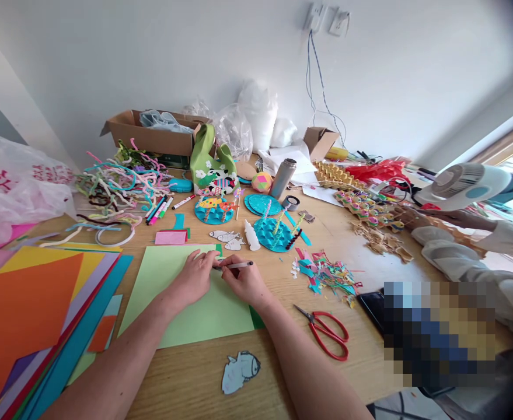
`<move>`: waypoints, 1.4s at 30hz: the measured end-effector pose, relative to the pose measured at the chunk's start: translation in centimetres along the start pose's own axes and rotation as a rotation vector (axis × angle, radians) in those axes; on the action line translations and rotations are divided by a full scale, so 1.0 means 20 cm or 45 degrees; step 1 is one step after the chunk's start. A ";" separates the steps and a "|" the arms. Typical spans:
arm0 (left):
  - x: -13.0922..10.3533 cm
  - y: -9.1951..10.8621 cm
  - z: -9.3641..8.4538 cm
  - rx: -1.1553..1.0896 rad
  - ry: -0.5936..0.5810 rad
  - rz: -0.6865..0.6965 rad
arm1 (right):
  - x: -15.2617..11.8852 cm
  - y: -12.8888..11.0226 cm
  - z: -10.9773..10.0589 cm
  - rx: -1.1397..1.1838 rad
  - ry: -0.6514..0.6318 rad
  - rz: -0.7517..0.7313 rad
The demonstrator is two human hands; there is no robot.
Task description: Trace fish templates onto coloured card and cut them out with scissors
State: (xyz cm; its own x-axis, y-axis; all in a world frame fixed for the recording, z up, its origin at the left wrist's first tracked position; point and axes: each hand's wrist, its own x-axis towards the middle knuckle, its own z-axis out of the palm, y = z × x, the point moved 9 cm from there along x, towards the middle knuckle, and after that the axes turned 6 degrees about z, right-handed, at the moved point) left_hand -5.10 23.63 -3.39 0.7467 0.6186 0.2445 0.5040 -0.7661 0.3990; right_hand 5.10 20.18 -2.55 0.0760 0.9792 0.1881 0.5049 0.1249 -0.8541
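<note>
A pale green sheet lies on the wooden table, with darker green paper showing at its edges. My left hand rests on the upper part of this sheet, fingers spread and bent, nothing held in it. Just to its right, my right hand is closed around a grey pen, its tip end hidden near my left fingertips. Beyond the hands lie small paper fish cutouts and a white bottle. Nearer to me is a drawn fish cutout, and red-handled scissors lie to the right.
Coloured paper sheets are stacked at the left. Paper scraps lie at the right, near a phone. Blue discs, a grey flask and pipe cleaners stand further back. Another person's sleeve is at the right.
</note>
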 end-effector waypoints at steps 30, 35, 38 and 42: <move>-0.01 0.00 0.00 -0.029 0.027 0.011 | -0.01 -0.05 0.01 -0.120 0.010 -0.172; -0.01 0.00 0.00 -0.031 0.027 0.007 | -0.01 -0.05 0.01 -0.154 0.007 -0.135; -0.01 0.00 0.00 -0.031 0.023 0.005 | -0.01 -0.04 0.00 -0.175 0.008 -0.101; -0.01 0.00 0.00 -0.034 0.016 0.002 | -0.01 -0.03 0.00 -0.191 0.000 -0.064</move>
State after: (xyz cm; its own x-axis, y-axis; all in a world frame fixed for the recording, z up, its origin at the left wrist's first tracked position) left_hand -5.16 23.51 -3.39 0.7419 0.6198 0.2558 0.4912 -0.7621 0.4218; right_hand 4.84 19.90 -2.00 0.0475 0.9723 0.2289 0.6306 0.1485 -0.7617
